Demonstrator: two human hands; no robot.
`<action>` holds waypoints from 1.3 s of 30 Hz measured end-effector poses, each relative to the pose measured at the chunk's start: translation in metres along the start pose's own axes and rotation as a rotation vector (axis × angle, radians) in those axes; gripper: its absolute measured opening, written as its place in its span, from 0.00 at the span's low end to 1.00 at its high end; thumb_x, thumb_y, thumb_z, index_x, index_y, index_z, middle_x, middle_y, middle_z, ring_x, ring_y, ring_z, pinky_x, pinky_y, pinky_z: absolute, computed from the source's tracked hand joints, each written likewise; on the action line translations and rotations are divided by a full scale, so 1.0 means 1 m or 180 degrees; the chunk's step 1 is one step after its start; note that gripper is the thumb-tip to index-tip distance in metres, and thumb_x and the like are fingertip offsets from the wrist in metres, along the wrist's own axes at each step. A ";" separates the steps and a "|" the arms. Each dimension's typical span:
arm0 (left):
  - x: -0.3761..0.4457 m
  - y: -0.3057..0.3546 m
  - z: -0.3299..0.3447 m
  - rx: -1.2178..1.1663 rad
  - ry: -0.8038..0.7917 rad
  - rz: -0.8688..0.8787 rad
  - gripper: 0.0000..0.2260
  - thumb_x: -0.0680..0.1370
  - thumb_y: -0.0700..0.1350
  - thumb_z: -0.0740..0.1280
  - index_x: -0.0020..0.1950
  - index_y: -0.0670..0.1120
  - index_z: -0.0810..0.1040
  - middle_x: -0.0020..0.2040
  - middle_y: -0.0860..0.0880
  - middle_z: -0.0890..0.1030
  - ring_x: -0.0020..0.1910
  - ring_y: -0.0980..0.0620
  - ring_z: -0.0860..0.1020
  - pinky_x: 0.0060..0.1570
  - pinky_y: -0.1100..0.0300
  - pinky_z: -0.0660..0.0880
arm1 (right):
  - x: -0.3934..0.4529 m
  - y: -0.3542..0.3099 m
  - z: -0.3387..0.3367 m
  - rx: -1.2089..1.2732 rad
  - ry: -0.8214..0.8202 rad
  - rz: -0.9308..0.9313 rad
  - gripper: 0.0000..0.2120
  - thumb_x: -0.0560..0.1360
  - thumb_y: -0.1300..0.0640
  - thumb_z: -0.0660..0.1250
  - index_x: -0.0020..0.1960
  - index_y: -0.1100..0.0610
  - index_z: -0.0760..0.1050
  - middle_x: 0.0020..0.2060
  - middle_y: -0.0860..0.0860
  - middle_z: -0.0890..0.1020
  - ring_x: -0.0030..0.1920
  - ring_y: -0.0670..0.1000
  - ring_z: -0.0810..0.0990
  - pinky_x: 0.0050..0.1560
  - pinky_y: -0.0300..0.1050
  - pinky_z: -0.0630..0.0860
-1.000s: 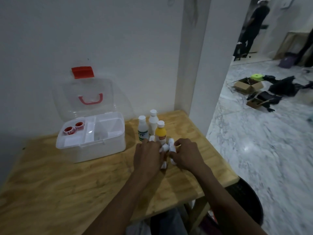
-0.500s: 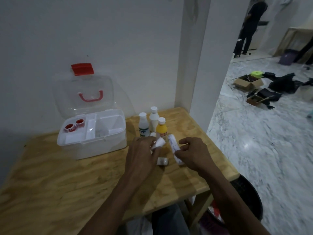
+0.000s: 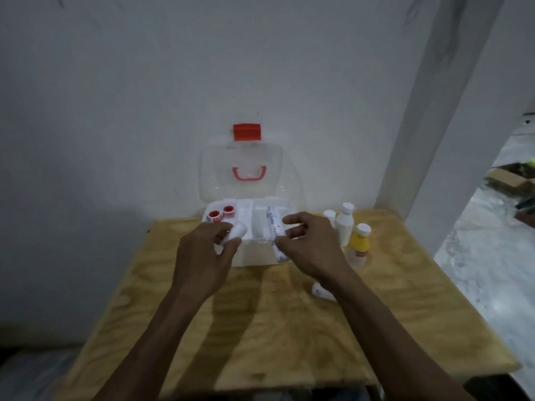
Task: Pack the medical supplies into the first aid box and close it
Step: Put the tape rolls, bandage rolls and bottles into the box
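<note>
The white first aid box (image 3: 254, 256) stands open at the back of the wooden table, its clear lid (image 3: 246, 172) with red handle and red latch leaning on the wall. Two red tape rolls (image 3: 221, 214) lie in its left compartment. My left hand (image 3: 207, 256) holds a short white bandage roll (image 3: 234, 233) over the box's front left. My right hand (image 3: 311, 246) grips a long white bandage roll (image 3: 275, 230) above the right compartment. Another small white roll (image 3: 322, 292) lies on the table under my right forearm.
Two white bottles (image 3: 344, 224) and a yellow bottle (image 3: 359, 246) stand right of the box. The wooden table (image 3: 260, 328) ends at a white pillar on the right, with marble floor and cardboard boxes (image 3: 512, 180) beyond.
Both hands lifted their bandage rolls off the table and carried them left to the box. My view swung left, so the box is now central.
</note>
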State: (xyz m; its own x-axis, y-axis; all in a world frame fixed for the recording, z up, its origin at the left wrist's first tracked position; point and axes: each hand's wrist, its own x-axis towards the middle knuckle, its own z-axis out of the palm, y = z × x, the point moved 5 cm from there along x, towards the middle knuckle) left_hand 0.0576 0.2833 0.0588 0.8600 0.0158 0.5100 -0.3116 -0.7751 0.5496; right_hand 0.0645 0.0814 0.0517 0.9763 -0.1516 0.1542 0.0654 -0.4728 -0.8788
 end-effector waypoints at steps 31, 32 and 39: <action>0.063 -0.063 0.028 0.1004 -0.0787 -0.0096 0.16 0.76 0.52 0.70 0.61 0.48 0.82 0.57 0.45 0.83 0.52 0.46 0.81 0.56 0.47 0.77 | 0.069 -0.031 0.088 -0.1330 -0.0222 -0.0586 0.10 0.73 0.62 0.72 0.54 0.61 0.82 0.50 0.57 0.84 0.45 0.53 0.83 0.47 0.40 0.77; 0.061 -0.059 0.025 0.0944 -0.0719 -0.0074 0.16 0.76 0.52 0.70 0.62 0.48 0.81 0.58 0.45 0.83 0.53 0.46 0.81 0.56 0.47 0.76 | 0.066 -0.031 0.082 -0.1294 -0.0177 -0.0613 0.10 0.73 0.62 0.72 0.54 0.61 0.82 0.51 0.57 0.84 0.46 0.53 0.83 0.45 0.39 0.76; 0.024 -0.006 0.003 0.0087 0.0082 0.0476 0.11 0.74 0.45 0.73 0.53 0.42 0.84 0.48 0.44 0.85 0.41 0.51 0.79 0.47 0.59 0.73 | 0.017 -0.006 0.008 -0.0954 -0.0072 -0.0651 0.09 0.73 0.61 0.70 0.53 0.57 0.83 0.48 0.52 0.85 0.45 0.49 0.82 0.49 0.43 0.80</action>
State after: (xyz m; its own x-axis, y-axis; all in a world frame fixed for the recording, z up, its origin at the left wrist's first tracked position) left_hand 0.0808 0.2868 0.0658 0.7941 -0.0853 0.6018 -0.4241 -0.7870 0.4481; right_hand 0.0824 0.0891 0.0563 0.9538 -0.0098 0.3002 0.1998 -0.7254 -0.6587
